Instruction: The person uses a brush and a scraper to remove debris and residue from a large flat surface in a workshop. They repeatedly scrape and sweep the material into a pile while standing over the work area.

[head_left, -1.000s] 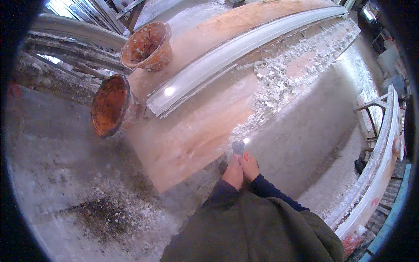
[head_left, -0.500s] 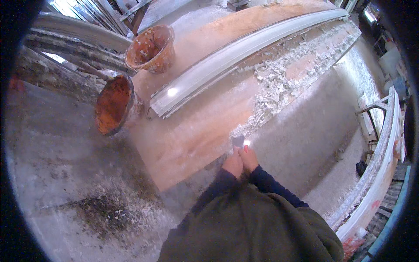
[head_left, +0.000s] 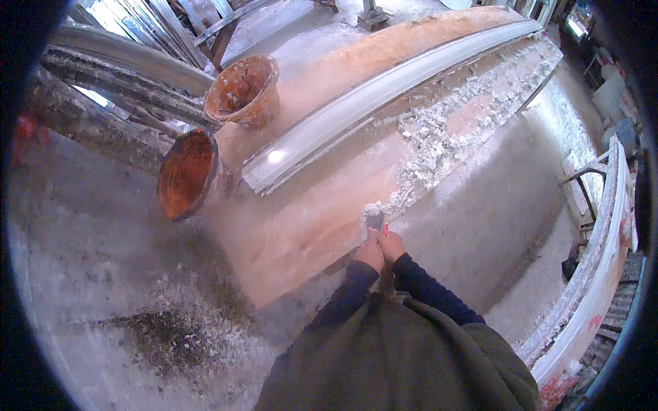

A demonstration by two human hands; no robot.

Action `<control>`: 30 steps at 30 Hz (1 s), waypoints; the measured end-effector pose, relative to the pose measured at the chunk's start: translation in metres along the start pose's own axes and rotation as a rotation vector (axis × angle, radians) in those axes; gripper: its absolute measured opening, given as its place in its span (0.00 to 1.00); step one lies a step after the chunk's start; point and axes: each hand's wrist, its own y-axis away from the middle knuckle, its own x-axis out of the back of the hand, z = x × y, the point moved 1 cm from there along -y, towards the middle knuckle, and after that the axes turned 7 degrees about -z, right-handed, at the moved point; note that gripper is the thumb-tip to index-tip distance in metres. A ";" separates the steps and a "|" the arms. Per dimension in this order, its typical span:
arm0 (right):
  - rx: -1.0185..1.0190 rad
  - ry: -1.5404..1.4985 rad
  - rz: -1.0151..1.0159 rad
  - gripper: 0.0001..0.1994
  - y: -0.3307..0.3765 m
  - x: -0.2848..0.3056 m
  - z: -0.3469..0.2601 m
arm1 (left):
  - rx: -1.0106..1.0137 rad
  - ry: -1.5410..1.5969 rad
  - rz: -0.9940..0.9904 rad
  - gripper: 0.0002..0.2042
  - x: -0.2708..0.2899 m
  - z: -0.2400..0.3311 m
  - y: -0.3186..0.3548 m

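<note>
Both hands are closed together on a scraper [head_left: 374, 221] with a flat grey blade and a bit of red at its handle. My left hand [head_left: 370, 254] wraps the handle from the left, and my right hand [head_left: 392, 245] grips it from the right. The blade rests at the near edge of an orange-brown board [head_left: 295, 240], against the end of a strip of crumbly white scraps [head_left: 425, 151]. Those scraps run away along the board's right edge. Farther in lies a long white moulding [head_left: 391, 85], parallel to the strip. My fingers hide most of the handle.
Two orange, plaster-stained buckets stand at the left: one upright bucket [head_left: 264, 96] on the board, and one tilted bucket [head_left: 188, 175] by its left edge. Another long white moulding [head_left: 596, 274] curves along the right on a metal stand. Dusty grey floor [head_left: 493, 198] lies beyond the board's right edge.
The scraper and both hands have moved slightly forward against the white scraps, and more of the blade shows. The whole view has shifted a little.
</note>
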 end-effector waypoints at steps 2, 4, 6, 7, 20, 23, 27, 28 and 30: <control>0.223 0.282 -0.065 0.17 0.024 0.003 -0.036 | -0.219 -0.104 0.070 0.25 -0.031 -0.051 -0.026; 0.162 0.247 -0.054 0.17 0.035 0.003 -0.031 | -0.271 -0.039 0.039 0.24 0.016 -0.011 0.021; 0.188 0.206 -0.008 0.17 0.038 -0.019 0.000 | -0.176 -0.042 -0.066 0.22 0.026 -0.007 0.040; 0.180 0.183 0.007 0.17 0.037 -0.024 0.002 | -0.122 -0.040 -0.110 0.21 0.027 -0.008 0.047; 0.106 -0.025 0.072 0.18 0.030 -0.035 0.000 | -0.137 -0.038 0.008 0.20 0.021 -0.019 0.042; -0.011 -0.394 0.021 0.19 0.030 -0.022 -0.049 | -0.117 -0.080 -0.172 0.20 0.021 -0.038 -0.006; -0.019 -0.117 0.125 0.20 0.068 -0.042 -0.005 | -0.003 -0.165 -0.262 0.23 0.014 -0.033 0.050; 0.026 -0.104 0.184 0.20 0.058 -0.045 0.002 | 0.008 -0.143 -0.220 0.23 0.014 -0.031 0.048; 0.073 -0.125 0.230 0.20 0.037 -0.053 0.009 | 0.000 -0.094 -0.144 0.25 0.017 -0.027 0.039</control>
